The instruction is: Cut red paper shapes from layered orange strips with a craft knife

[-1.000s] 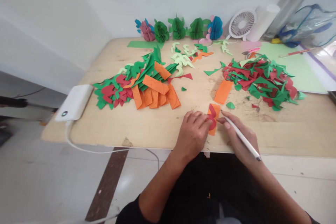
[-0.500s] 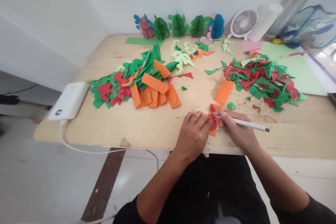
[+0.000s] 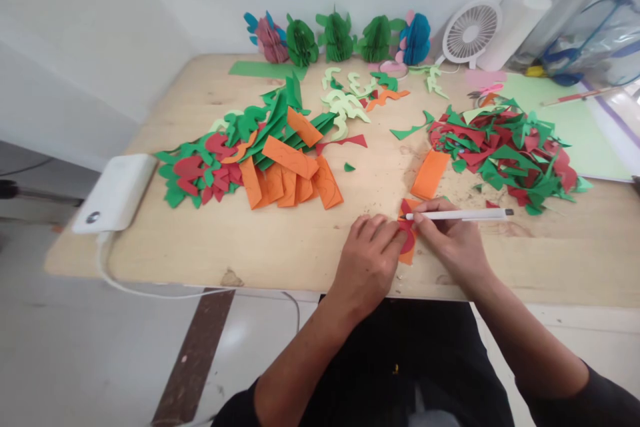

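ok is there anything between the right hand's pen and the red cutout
Nothing visible stands between them: the pen in the right hand has its tip at the red cutout. The left hand covers only the cutout's left side.

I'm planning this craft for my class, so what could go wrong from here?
The red shape could slip on the orange paper if the left hand eases its press. The white pen in the right hand ends close to the left hand and might mark it. The scrap heap beyond the right hand might get knocked.
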### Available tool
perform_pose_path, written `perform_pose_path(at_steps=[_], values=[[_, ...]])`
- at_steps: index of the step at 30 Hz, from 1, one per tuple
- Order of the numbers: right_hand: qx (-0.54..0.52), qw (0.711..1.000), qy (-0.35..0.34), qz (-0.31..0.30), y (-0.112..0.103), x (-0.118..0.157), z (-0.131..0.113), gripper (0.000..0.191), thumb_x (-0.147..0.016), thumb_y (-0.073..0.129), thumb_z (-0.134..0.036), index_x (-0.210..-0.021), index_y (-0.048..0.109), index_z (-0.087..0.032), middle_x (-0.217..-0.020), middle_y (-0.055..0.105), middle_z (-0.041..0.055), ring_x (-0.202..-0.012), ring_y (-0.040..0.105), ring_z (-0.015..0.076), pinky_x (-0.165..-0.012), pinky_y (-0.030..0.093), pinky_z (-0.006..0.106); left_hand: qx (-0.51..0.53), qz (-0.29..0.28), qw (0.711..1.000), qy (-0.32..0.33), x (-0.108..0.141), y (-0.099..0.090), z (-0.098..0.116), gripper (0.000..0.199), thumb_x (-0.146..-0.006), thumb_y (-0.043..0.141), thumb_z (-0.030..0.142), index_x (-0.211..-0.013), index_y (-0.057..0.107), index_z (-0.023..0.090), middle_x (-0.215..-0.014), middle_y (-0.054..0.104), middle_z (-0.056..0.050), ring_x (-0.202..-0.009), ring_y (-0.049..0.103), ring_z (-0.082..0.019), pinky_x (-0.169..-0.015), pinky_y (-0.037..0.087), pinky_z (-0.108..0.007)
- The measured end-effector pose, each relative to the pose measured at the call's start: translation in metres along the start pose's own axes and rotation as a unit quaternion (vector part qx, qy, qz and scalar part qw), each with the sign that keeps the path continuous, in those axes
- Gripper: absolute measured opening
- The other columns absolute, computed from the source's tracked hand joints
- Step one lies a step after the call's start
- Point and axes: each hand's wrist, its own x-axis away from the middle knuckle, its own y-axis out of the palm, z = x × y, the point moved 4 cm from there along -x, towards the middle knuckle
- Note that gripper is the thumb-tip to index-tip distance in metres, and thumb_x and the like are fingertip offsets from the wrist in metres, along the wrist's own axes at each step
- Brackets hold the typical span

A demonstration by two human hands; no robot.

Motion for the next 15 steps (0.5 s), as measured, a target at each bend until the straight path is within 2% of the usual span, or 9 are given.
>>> perform_pose_path(at_steps=[7, 15], values=[[0.109, 0.994, -0.01, 0.024, -0.0001, 0.003, -0.0028, 0.018, -0.082, 0.061, -0.038, -0.076, 0.061, -0.021, -0.057, 0.059, -0.0024, -0.045, 0.051, 0.0112, -0.044, 0.04, 0.024, 0.003, -0.014, 1.0, -0.006, -0.0008, -0.0006, -0.0006, 0.026, -0.098, 0.043, 0.013, -0.11, 0.066, 0.014, -0.11, 0.07, -0.008, -0.11, 0.059, -0.023, -0.101, 0.045, -0.044], [0.127, 0.991, -0.036, 0.015, 0.0016, 0.0012, -0.0047, 0.021, -0.084, 0.06, -0.04, -0.075, 0.063, -0.022, -0.064, 0.065, 0.0004, -0.05, 0.055, 0.0119, -0.046, 0.043, 0.024, -0.005, -0.018, 1.0, -0.009, -0.001, -0.0008, -0.0006, 0.025, -0.097, 0.046, 0.013, -0.112, 0.066, 0.014, -0.11, 0.07, -0.008, -0.111, 0.059, -0.023, -0.101, 0.046, -0.044]])
